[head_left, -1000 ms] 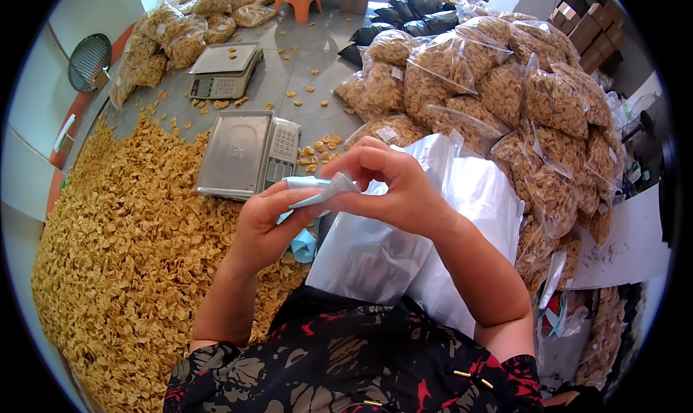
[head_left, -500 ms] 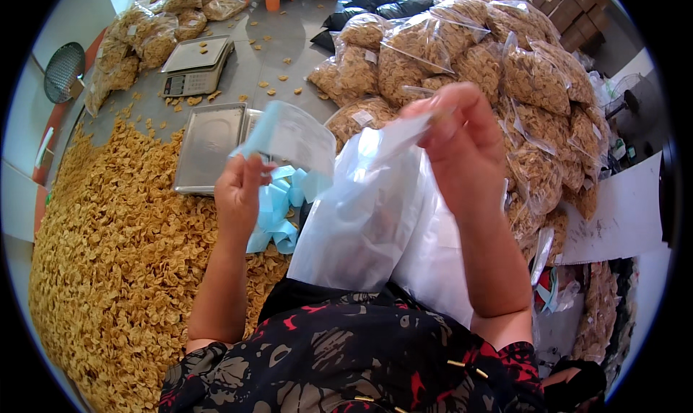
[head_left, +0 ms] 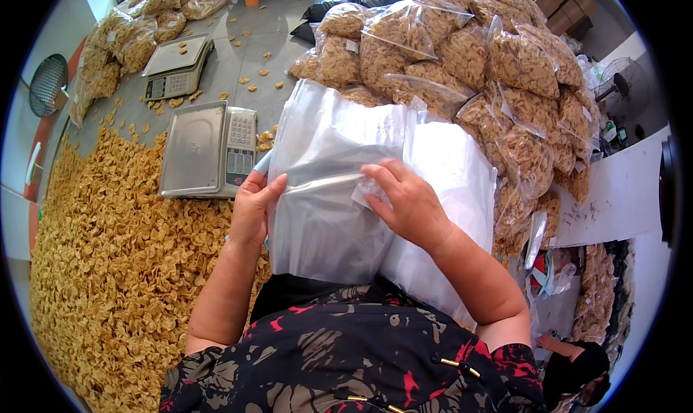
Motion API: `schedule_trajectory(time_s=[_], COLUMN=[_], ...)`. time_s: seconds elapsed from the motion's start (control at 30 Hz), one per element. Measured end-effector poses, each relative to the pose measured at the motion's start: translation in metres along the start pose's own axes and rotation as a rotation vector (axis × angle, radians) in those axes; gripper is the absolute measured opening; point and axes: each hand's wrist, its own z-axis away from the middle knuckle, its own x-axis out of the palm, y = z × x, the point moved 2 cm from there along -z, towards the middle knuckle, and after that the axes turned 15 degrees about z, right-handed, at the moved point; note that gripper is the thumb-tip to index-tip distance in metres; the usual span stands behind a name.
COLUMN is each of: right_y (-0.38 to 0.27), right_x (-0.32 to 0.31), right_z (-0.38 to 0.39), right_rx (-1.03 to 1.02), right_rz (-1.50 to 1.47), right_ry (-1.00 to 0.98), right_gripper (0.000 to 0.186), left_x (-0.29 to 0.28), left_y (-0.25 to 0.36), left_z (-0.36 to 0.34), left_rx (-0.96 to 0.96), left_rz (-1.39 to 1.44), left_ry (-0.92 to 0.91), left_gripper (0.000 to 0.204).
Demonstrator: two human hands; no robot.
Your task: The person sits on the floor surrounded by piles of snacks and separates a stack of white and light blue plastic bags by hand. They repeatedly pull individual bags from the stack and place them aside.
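Observation:
A stack of clear plastic bags (head_left: 328, 232) lies across my lap, its left side raised. My left hand (head_left: 253, 207) grips the left edge of these bags, thumb on top and fingers behind. A light-blue strip (head_left: 264, 162) peeks out by those fingers, most of it hidden behind the bags. My right hand (head_left: 408, 203) is over the middle of the bags, fingers curled, with a small whitish see-through label (head_left: 366, 191) at its fingertips. Whether the label touches the plastic I cannot tell. More white bags (head_left: 451, 167) spread out on the right.
Loose golden chips (head_left: 137, 268) heap up at left. A scale (head_left: 193, 149) stands beyond my left hand, a second scale (head_left: 173, 70) behind it. Filled bags of chips (head_left: 462, 55) pile up ahead and right. Another person (head_left: 574, 370) shows at lower right.
My hands have come lower and nearer my lap. The blue strip has gone mostly behind the bags, which my left hand now grips. My right hand has brought the label down over them.

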Motion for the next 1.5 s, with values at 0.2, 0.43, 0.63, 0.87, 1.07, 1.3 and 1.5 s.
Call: schedule_trajectory(time_s=[0.2,0.43,0.63,0.87,1.07,1.3,1.5], right_y=[0.003,-0.047,-0.048,-0.011,0.089,-0.005,-0.015], right_x=[0.012,0.005,0.014,-0.003,-0.071,-0.047,-0.040], right_z=[0.021,-0.025,-0.028,0.000,0.095,0.029,0.011], right_rx=[0.130,0.337,0.334,0.661,0.859,0.587,0.541], right_rz=[-0.184,-0.795,-0.971,-1.073,-0.713,-0.931,-1.079], right_ry=[0.044,-0.158,-0.083,-0.035,0.325,0.137,0.141], right_gripper=[0.022,0.018,0.014,0.011,0.015,0.036,0.013], left_x=[-0.010,0.039,0.069,0.046,0.023,0.069,0.083], left_y=[-0.006,0.011,0.014,0.010,0.007,-0.001,0.002], left_z=[0.007,0.029,0.046,0.028,0.016,0.040,0.055], left_rx=[-0.122,-0.062,-0.034,-0.082,-0.205,0.040,0.048], left_rz=[0.185,-0.035,-0.220,-0.118,-0.079,-0.220,-0.203], left_ry=[0.055,-0.186,-0.225,-0.087,-0.004,-0.121,-0.140], left_gripper=[0.047,0.041,0.032,0.026,0.025,0.026,0.024])
